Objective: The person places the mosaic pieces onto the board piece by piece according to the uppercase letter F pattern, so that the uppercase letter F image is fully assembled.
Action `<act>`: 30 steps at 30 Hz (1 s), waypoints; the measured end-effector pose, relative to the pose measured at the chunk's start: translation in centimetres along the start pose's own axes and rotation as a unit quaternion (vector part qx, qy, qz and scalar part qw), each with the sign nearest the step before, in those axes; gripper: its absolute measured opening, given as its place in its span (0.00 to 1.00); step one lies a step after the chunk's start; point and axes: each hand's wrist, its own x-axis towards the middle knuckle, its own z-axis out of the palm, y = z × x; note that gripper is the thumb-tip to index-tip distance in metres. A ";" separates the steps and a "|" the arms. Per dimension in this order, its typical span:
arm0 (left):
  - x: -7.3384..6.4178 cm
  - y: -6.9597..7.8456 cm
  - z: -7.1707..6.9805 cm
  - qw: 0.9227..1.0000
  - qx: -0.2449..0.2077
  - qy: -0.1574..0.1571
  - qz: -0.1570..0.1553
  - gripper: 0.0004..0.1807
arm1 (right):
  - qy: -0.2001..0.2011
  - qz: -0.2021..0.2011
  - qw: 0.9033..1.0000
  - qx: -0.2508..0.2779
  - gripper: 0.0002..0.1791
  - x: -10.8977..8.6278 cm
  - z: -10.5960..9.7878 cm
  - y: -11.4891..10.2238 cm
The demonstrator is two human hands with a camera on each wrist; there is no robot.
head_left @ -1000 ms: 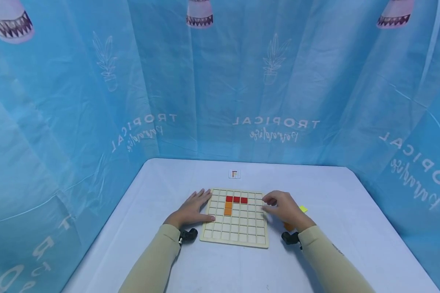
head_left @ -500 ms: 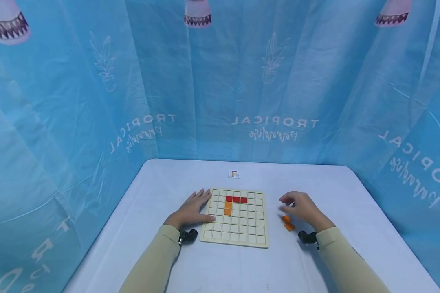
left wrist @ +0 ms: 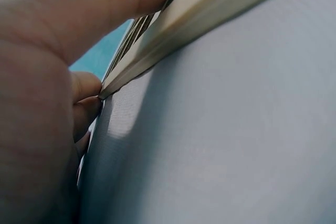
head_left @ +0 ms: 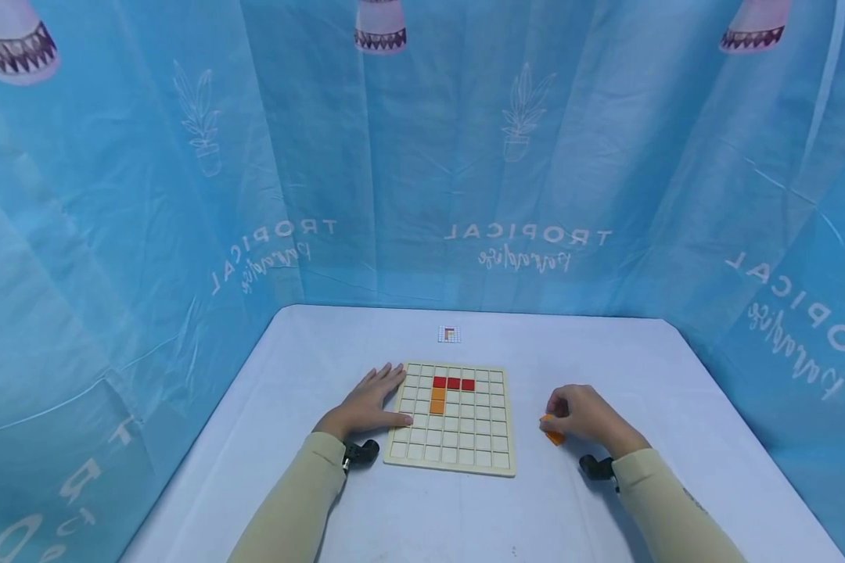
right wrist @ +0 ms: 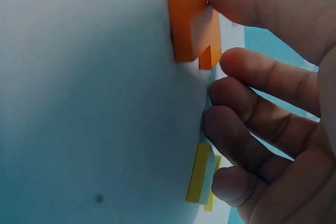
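Observation:
My left hand point(head_left: 368, 405) lies at the left side of the wooden grid board point(head_left: 458, 461), fingers spread along its edge and thumb over the near-left cells. In the left wrist view the thumb crosses the board's rim point(left wrist: 173, 35). Three red tiles point(head_left: 454, 384) form a row on the board, with orange tiles point(head_left: 438, 401) below the leftmost. Right of the board, my right hand point(head_left: 587, 414) pinches at a loose orange tile point(head_left: 546, 426) with thumb and index finger. The right wrist view shows two orange tiles, the nearer one point(right wrist: 184, 19) partly overlapping the other point(right wrist: 212, 45).
Yellow tiles point(right wrist: 199, 174) lie by the right little finger in the right wrist view; the hand covers them in the head view. A small pattern card point(head_left: 449, 335) lies beyond the board on the white tabletop point(head_left: 366, 516). Blue printed curtains point(head_left: 422, 156) enclose the table.
My right hand has moved from the board's right edge out to the right, then down onto the loose orange tiles. The left hand and the tiles on the board have stayed put.

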 end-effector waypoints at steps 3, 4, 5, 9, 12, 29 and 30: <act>0.0 0.0 0.0 1.000 0.000 0.003 0.000 0.63 | -0.002 0.002 1.000 -0.001 0.11 0.0 0.1 -0.2; 0.0 0.0 -0.1 1.000 0.001 0.003 0.001 0.63 | -0.003 0.004 1.000 -0.001 0.11 0.0 0.1 -0.3; 0.0 0.0 -0.1 1.000 0.001 0.003 0.002 0.63 | -0.004 0.007 1.000 -0.002 0.10 0.0 0.1 -0.4; 0.1 0.0 -0.2 1.000 0.000 0.001 0.004 0.63 | -0.002 0.013 1.000 0.002 0.10 0.2 0.3 -0.8; 0.2 0.0 -0.1 1.000 0.003 0.000 0.005 0.63 | 0.008 0.015 1.000 0.004 0.10 0.3 0.5 -0.8; 0.1 0.0 0.0 1.000 0.001 -0.002 0.000 0.63 | 0.080 -0.020 0.996 0.020 0.13 1.7 0.9 -1.8; 0.1 0.0 0.1 1.000 0.001 -0.002 0.000 0.63 | 0.083 -0.024 0.996 0.020 0.13 1.9 1.0 -1.9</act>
